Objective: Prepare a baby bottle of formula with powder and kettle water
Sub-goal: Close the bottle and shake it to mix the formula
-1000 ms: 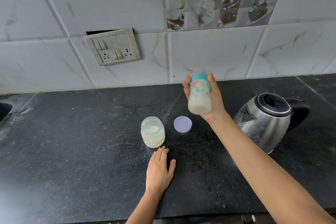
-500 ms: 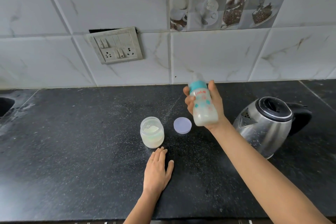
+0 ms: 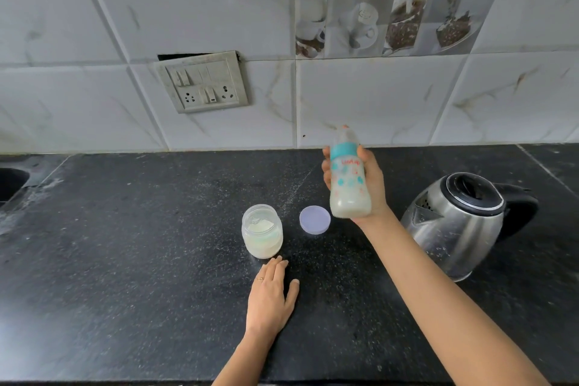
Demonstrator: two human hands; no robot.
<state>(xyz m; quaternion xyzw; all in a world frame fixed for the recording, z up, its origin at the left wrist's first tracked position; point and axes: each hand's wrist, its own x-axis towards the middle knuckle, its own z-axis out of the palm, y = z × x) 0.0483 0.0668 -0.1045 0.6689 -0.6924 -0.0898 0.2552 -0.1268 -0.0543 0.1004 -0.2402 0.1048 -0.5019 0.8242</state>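
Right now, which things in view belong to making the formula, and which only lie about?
For the job:
- baby bottle, in the right hand
- open powder jar
- jar lid
- kettle

Lying about:
- switchboard
- sink edge
- left hand, resting on the counter

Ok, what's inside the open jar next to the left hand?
The open jar holds pale powder, seen through its mouth and clear wall. A scoop-like shape lies on top, too unclear to confirm. Its lid lies apart on the counter.

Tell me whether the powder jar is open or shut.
Open. The powder jar stands upright with a bare mouth, pale powder visible inside. A lilac lid, probably its own, lies flat on the counter beside it.
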